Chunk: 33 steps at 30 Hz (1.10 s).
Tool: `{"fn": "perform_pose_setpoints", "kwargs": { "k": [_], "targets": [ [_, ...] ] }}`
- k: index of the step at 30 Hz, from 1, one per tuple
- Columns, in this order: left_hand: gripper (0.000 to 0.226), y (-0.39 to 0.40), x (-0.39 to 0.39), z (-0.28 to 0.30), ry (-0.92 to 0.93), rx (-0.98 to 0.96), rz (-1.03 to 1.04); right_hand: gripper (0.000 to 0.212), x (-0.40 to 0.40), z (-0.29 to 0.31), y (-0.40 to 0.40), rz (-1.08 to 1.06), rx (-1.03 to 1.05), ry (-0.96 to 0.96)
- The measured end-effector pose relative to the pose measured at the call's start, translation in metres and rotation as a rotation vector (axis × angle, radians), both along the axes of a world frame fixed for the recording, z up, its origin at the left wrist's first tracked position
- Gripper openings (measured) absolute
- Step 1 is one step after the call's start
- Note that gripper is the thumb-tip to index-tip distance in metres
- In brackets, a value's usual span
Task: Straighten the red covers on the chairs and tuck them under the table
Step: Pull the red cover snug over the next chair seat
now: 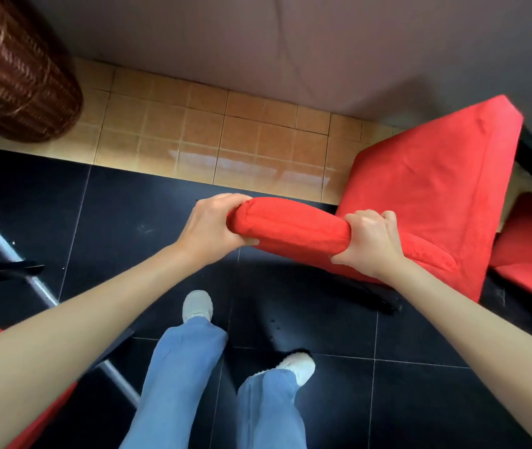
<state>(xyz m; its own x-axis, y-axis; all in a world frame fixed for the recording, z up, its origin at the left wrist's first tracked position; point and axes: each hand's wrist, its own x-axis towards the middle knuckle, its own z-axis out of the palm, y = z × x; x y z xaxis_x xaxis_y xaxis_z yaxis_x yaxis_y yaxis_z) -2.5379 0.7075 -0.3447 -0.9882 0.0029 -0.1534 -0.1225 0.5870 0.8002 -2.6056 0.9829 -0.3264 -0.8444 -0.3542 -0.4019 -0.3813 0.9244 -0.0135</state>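
Our left hand [208, 226] and right hand [371, 243] each gripped, fingers curled, the red-covered chair back [285, 230] stretched between them.

The chair cover [426, 189] is red cloth, napped and matt — like suede. Black floor tiles [148, 222] look glossy; the basket [15, 76] is brown wicker — the pole [5, 244] bare metal.

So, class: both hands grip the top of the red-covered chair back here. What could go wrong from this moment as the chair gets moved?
1. The left hand and right hand grip only the chair back, so the loose red cover may bunch or slip.
2. The chair seat sits close to a second red chair; they could collide.
3. The forward shoe is near the chair's dark leg: possible trip.
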Motion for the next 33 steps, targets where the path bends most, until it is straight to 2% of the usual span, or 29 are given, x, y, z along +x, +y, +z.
{"fn": "perform_pose_setpoints", "kwargs": {
  "k": [3, 4, 7, 10, 20, 29, 33],
  "targets": [
    [0.089, 0.021, -0.007, 0.015, -0.055, 0.073, 0.072, 0.046, -0.005, 0.027, 0.018, -0.017, -0.005, 0.033],
    [0.089, 0.026, -0.010, 0.018, -0.097, 0.068, 0.059, 0.048, -0.003, 0.033, 0.024, -0.019, -0.014, 0.038],
    [0.070, 0.038, -0.020, 0.030, -0.127, 0.027, 0.021, 0.049, 0.001, 0.046, 0.043, -0.042, -0.048, 0.056],
    [0.061, 0.053, -0.024, 0.050, -0.103, 0.021, 0.012, 0.047, 0.004, 0.061, 0.061, -0.070, -0.056, 0.083],
    [0.064, 0.134, -0.029, 0.131, 0.024, -0.067, -0.107, 0.044, 0.024, 0.125, 0.144, -0.232, -0.151, 0.120],
    [0.069, 0.220, -0.039, 0.200, 0.113, -0.242, -0.277, 0.043, 0.055, 0.171, 0.212, -0.471, -0.216, 0.169],
    [0.074, 0.256, -0.049, 0.221, 0.161, -0.217, -0.310, 0.041, 0.060, 0.185, 0.246, -0.573, -0.287, 0.171]
  ]
}}
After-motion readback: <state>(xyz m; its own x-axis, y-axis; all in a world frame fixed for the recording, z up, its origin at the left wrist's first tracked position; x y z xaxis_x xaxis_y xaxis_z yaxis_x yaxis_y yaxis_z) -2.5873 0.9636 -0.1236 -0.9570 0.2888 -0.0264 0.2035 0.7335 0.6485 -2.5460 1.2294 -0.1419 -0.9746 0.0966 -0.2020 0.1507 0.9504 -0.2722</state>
